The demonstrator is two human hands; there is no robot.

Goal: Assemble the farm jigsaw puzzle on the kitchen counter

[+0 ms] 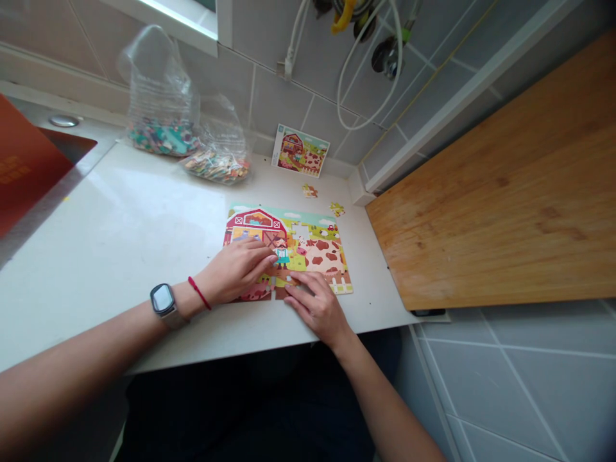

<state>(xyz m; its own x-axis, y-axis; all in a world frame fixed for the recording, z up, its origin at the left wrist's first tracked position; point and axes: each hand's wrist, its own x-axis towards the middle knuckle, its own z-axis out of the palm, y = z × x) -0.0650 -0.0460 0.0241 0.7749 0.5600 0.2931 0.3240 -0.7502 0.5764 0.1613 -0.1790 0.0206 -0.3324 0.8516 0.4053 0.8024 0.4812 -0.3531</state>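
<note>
A nearly assembled jigsaw puzzle (320, 256) lies flat on the white counter, picturing a red barn, a farmer and a spotted cow. A white gap shows in its upper middle, beside the cow's head. My left hand (243, 266) rests on the puzzle's left half, fingers stretched over the barn and reaching the farmer; it covers part of the picture. At the bottom edge, my right hand (315, 305) has its fingertips closed on a brown-and-green puzzle piece (282, 292). Narrow white gaps show around that piece. Two loose pieces, one brownish (310, 191) and one yellow-green (337, 208), lie beyond the puzzle.
A reference picture card (301, 152) leans against the tiled wall. Two clear bags, one with teal pieces (161, 135) and one with pale pieces (219, 163), stand at the back. A wooden board (505, 192) rises at right; an orange-red object (29, 167) sits at left.
</note>
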